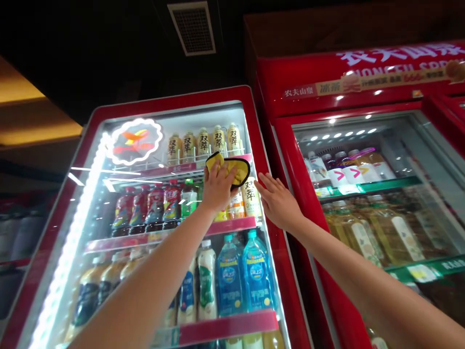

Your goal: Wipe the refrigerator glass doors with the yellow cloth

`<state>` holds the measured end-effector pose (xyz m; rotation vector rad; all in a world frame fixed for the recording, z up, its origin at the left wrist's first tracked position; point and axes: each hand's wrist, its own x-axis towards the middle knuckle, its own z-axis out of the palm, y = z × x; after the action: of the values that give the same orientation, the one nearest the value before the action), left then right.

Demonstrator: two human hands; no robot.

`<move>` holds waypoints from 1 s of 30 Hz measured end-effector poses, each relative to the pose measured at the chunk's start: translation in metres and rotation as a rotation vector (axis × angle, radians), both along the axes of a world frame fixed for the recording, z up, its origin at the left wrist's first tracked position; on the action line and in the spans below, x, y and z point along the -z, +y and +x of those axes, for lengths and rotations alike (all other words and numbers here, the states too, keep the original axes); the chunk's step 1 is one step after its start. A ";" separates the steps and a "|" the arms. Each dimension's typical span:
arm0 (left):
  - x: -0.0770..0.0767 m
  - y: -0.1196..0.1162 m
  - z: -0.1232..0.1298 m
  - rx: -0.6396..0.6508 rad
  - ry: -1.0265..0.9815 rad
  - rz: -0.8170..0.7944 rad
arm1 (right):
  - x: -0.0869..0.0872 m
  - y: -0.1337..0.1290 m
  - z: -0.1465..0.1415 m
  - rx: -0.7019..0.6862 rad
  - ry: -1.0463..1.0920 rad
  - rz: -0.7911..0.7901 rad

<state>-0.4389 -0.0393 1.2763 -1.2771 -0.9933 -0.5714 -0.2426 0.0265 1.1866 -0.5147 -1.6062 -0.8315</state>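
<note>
One hand [218, 189] (the left) holds a yellow cloth [240, 169] against glass [196, 118], the right hand [280, 203] open.

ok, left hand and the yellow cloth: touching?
Touching. The head view shows it: the left hand lies on the yellow cloth, whose black-edged fabric shows past the fingertips and to one side.

Your strongest light is the white strip [75, 228] down the left inside of the drinks cooler [286, 271], burning out into glare. Thin reflections streak its glass door [116, 175]. Above you, the ceiling [109, 43] sinks to near black; amber light [36, 121] glows at the left. Your left forearm [145, 286] looks soft, and wide-angle distortion makes the uprights lean inward.
</note>
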 end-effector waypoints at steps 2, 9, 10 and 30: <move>0.001 -0.001 -0.002 -0.023 0.061 -0.033 | 0.002 0.011 -0.010 0.023 0.024 0.003; -0.022 0.021 0.029 0.023 -0.038 0.097 | 0.012 0.032 -0.029 0.093 0.044 0.096; -0.031 0.026 0.040 0.040 -0.054 0.104 | 0.012 0.033 -0.029 0.092 0.035 0.109; -0.049 0.043 0.079 0.070 -0.054 0.020 | 0.011 0.039 -0.023 -0.012 -0.002 0.141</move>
<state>-0.3595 0.0034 1.3255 -1.2881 -0.9877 -0.6717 -0.2657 0.0651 1.1751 -0.4036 -1.5383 -0.9297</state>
